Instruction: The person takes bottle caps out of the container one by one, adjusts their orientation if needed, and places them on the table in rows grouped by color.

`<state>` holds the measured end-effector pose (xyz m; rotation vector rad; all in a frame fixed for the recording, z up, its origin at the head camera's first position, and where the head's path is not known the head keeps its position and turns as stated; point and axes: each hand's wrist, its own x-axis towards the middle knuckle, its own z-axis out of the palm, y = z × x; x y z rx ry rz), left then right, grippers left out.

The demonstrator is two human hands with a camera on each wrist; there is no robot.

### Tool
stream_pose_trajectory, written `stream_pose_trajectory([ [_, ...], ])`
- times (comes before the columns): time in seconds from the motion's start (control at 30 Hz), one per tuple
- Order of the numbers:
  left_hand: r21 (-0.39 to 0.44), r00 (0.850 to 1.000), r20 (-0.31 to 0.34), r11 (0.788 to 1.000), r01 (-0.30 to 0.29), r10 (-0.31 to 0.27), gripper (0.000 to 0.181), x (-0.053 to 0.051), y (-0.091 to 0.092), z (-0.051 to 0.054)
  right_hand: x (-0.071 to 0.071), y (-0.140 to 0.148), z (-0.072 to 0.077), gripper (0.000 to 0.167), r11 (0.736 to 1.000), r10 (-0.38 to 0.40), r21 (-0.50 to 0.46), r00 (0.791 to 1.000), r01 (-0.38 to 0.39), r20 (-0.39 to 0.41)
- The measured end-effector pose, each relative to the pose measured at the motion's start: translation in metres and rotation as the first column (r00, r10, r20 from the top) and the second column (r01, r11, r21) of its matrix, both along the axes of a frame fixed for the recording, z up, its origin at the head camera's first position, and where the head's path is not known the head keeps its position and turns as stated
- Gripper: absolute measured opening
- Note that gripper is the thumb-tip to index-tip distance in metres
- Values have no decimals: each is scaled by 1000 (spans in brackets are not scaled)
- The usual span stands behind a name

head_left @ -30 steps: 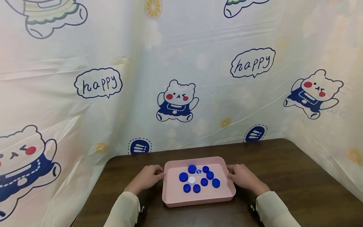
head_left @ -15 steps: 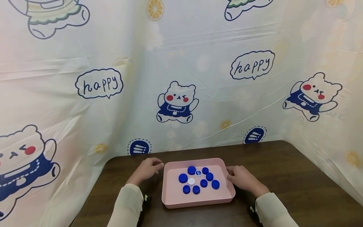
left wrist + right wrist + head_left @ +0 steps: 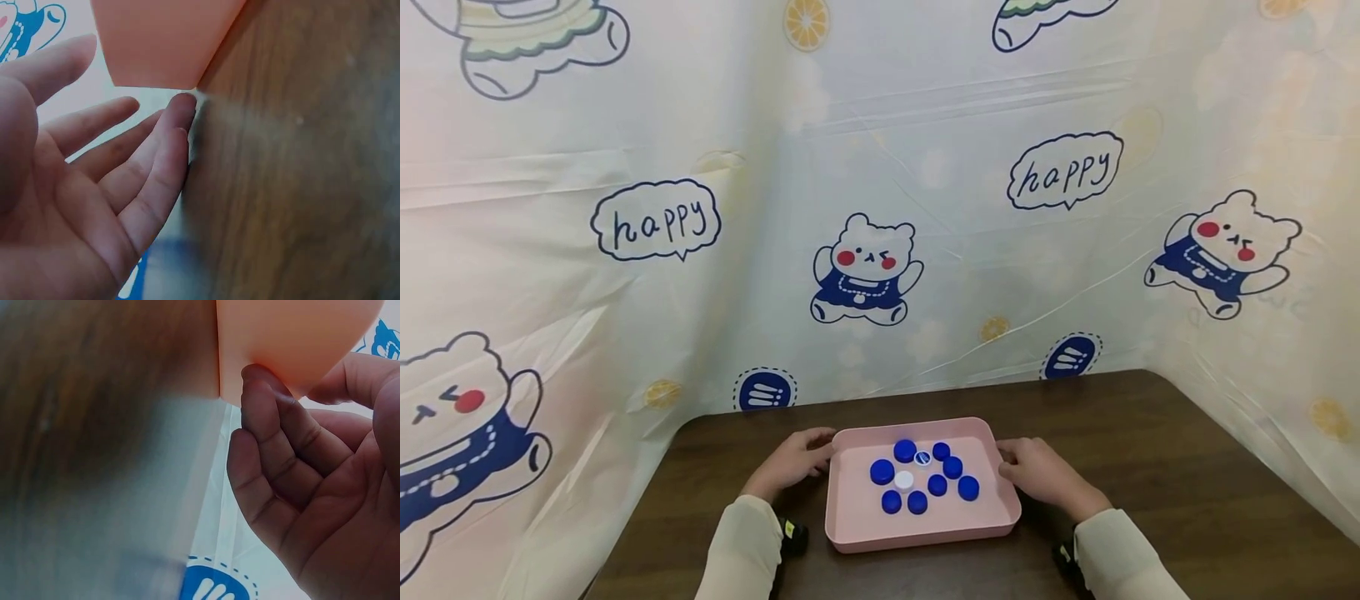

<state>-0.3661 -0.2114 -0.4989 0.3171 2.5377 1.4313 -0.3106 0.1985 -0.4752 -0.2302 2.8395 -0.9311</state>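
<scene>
A shallow pink tray (image 3: 857,527) lies on the table with several blue bottle caps (image 3: 882,472), a white cap (image 3: 904,480) and a white cap with a blue print (image 3: 922,457) in it. My left hand (image 3: 793,461) is at the tray's far left corner, its fingers spread and loosely bent. In the left wrist view, fingertips (image 3: 183,103) are close to the tray's edge; contact cannot be told. My right hand (image 3: 1047,477) holds the tray's right side. In the right wrist view, its curled fingers (image 3: 265,394) press the outer wall, thumb at the edge.
The dark brown wooden table (image 3: 1150,450) extends on both sides of the tray. A pale printed curtain (image 3: 955,250) hangs behind it and along both sides.
My left hand left the tray's left side, moved toward the back left, then returned close to its far left corner. My right hand stays at the right side. The caps keep their places.
</scene>
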Motion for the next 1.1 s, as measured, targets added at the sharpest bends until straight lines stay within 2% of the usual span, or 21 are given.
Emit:
stream_pose_trajectory([
  [0.2,113,998,20,992,63,-65,47,2,-7,-13,-2,0,-2,43,1000,8,12,1000,-8,-15],
  [0.33,169,997,9,983,72,-74,45,3,-9,-19,-2,-1,-2,43,1000,14,28,1000,-13,-19],
  [0.67,188,998,9,980,65,-67,43,5,-6,-19,-1,2,5,42,997,49,59,998,-47,-31],
  [0.77,189,998,9,980,60,-63,43,6,-5,-20,-3,3,7,40,994,66,95,997,-62,-43],
  [0.93,187,999,8,981,49,-51,43,6,-4,-21,-9,0,16,39,982,74,181,993,-57,-89],
  [1.1,169,998,12,984,54,-57,45,6,-8,-18,-19,-12,30,39,968,68,251,982,-23,-174],
])
